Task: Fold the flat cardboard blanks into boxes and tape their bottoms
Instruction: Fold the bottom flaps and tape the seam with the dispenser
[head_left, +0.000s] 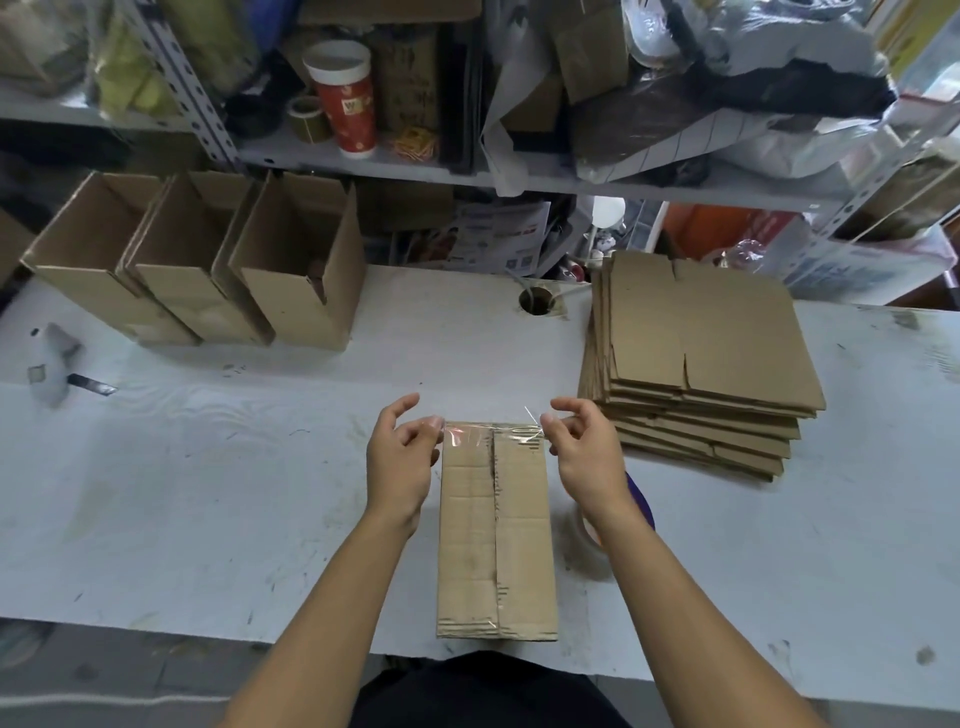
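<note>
A folded cardboard box (496, 535) stands bottom-up on the white table (218, 493) in front of me, its two bottom flaps meeting along a centre seam. A strip of clear tape (491, 432) stretches across the box's far edge. My left hand (400, 460) pinches the tape's left end and my right hand (584, 457) pinches its right end. A tape roll (595, 530) lies on the table just right of the box, mostly hidden under my right wrist. A stack of flat cardboard blanks (706, 353) lies at the right.
Three finished open boxes (208, 270) stand in a row at the table's back left. A grey tool (54, 364) lies at the far left. A cable hole (536, 300) is at the table's back. Cluttered shelves, with a red cup (345, 96), rise behind.
</note>
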